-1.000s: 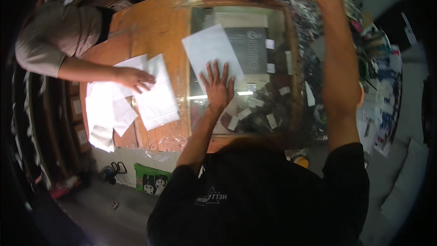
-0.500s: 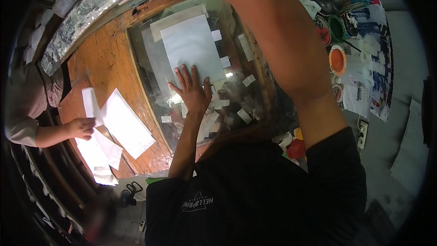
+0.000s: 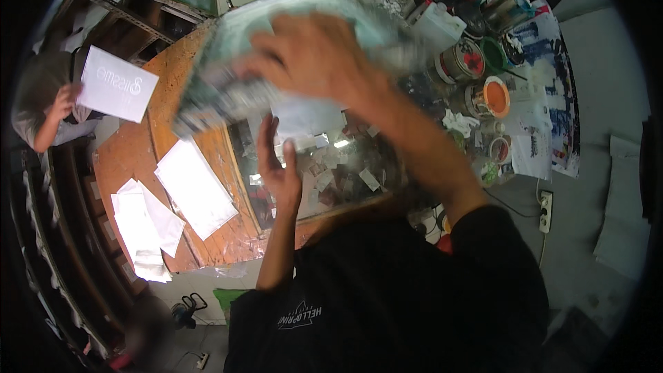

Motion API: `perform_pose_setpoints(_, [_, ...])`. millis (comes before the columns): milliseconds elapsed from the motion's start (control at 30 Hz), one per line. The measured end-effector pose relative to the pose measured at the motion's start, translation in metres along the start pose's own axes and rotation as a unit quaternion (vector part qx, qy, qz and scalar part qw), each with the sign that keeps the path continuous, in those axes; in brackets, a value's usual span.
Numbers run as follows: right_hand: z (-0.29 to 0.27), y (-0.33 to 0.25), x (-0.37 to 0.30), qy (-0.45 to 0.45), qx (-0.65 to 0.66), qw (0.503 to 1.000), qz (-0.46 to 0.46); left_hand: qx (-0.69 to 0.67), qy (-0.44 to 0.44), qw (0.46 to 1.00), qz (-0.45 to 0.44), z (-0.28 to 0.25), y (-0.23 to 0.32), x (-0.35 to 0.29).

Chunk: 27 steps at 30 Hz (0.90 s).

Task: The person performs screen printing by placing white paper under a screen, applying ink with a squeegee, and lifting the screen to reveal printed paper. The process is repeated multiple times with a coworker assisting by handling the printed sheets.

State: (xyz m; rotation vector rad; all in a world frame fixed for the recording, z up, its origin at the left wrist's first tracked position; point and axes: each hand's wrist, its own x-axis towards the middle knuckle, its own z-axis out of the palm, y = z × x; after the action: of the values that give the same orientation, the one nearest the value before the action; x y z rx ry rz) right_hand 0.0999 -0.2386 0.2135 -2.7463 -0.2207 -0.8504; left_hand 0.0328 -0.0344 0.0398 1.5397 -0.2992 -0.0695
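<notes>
Screen frame (image 3: 235, 38) newly hides much of the white sheet (image 3: 311, 116). My left hand (image 3: 282, 178) is open near both; my right hand (image 3: 311, 55) blurs at the frame, grip unclear.

Orange paint can (image 3: 496, 97), white power strip (image 3: 545, 211)
</notes>
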Motion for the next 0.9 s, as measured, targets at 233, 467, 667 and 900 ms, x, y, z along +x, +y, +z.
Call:
perform_pose_setpoints(233, [0.109,-0.025,-0.158,-0.176,-0.091,0.979,0.050,-0.364,0.080,0.801,-0.469,-0.028,-0.004,-0.034])
perform_pose_setpoints(467, [0.129,-0.012,-0.174,-0.202,0.028,0.976,0.078,-0.360,0.142,0.762,-0.520,-0.027,-0.040,-0.033])
perform_pose_setpoints(667, [0.151,-0.009,-0.178,-0.124,0.013,0.990,0.066,-0.352,0.109,0.770,-0.520,-0.027,-0.033,-0.027])
perform_pose_setpoints(900, [0.207,0.056,-0.114,-0.091,-0.051,0.991,0.080,-0.310,0.113,0.786,-0.523,-0.021,-0.028,-0.021])
